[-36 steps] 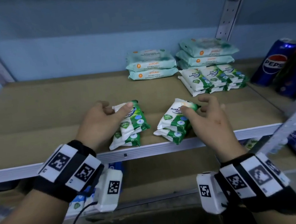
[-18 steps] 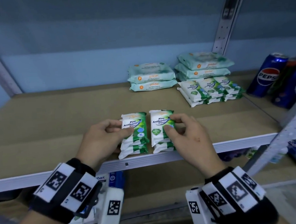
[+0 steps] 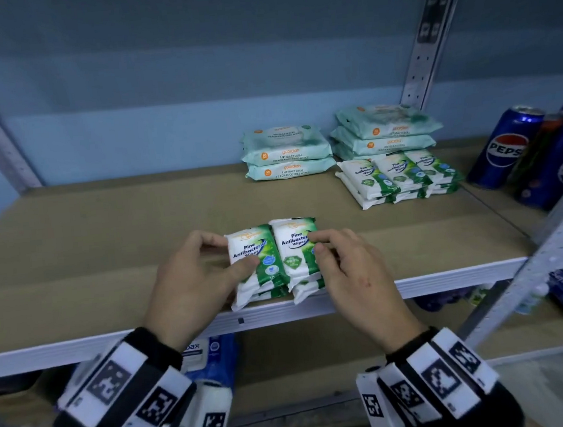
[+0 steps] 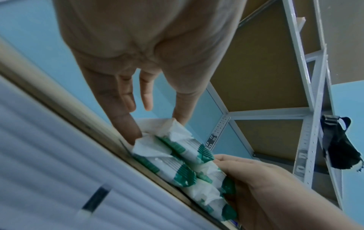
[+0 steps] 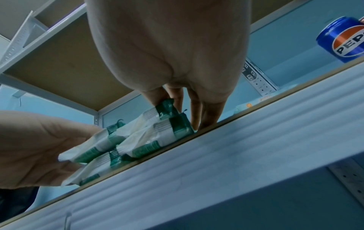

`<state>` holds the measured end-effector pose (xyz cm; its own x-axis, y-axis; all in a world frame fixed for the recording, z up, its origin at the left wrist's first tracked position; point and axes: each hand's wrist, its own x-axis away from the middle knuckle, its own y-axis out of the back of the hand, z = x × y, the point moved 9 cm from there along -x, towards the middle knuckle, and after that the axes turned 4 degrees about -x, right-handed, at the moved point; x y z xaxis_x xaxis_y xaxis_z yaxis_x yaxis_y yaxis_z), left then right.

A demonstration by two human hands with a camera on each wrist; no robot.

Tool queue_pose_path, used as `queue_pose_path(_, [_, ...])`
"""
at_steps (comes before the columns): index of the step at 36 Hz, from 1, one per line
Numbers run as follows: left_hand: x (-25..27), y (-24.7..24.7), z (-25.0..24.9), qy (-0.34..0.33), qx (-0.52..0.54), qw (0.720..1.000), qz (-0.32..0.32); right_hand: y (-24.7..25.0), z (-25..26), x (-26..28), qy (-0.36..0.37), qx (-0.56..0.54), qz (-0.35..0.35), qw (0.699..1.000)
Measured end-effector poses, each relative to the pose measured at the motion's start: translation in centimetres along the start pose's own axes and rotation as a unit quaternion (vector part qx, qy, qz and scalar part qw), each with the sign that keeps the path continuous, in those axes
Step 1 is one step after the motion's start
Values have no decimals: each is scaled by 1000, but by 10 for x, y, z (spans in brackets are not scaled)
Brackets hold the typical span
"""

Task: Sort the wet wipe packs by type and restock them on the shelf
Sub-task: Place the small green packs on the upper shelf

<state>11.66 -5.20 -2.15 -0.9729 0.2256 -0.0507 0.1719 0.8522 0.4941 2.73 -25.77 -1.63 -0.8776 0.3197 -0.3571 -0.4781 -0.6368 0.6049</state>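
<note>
Two short stacks of green-and-white Pine Antibacterial Wipes packs lie side by side at the front edge of the brown shelf board [image 3: 103, 237]. My left hand [image 3: 234, 255] grips the left stack [image 3: 263, 256], thumb on top and fingers curled over its far left edge. My right hand [image 3: 314, 244] pinches the right stack [image 3: 295, 260] from the right side. The left wrist view shows the stacks [image 4: 177, 155] touching each other. In the right wrist view the thumb sits on the top pack [image 5: 157, 135] and the fingertips [image 5: 206, 123] reach the board beside it.
Two piles of teal wipe packs [image 3: 288, 152] [image 3: 384, 131] sit at the back, with a row of the same green packs [image 3: 400, 174] in front of the right pile. Pepsi cans [image 3: 504, 147] stand far right. A slanted metal post [image 3: 552, 256] crosses the shelf's right front. Blue packs [image 3: 211, 351] lie below.
The two stacks were apart and turned at angles a second ago. Both hands have drawn them together, straight and side by side. Since half a second ago they have hardly moved.
</note>
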Motion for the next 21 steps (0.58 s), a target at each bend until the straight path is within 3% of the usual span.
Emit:
queue_pose_path(5, [17, -8, -25, -115, -109, 987, 39, 10, 6, 4, 14, -14, -47, 999])
queue_pose_path(8, [21, -13, -28, -164, -192, 966, 58, 13, 16, 7, 40, 7, -18, 999])
queue_pose_path(13, [18, -17, -33, -212, -251, 943, 47, -2, 19, 16, 92, 77, 105, 987])
queue_pose_path(21, [13, -34, -40, -221, -231, 946, 53, 5, 10, 12, 100, 126, 80, 984])
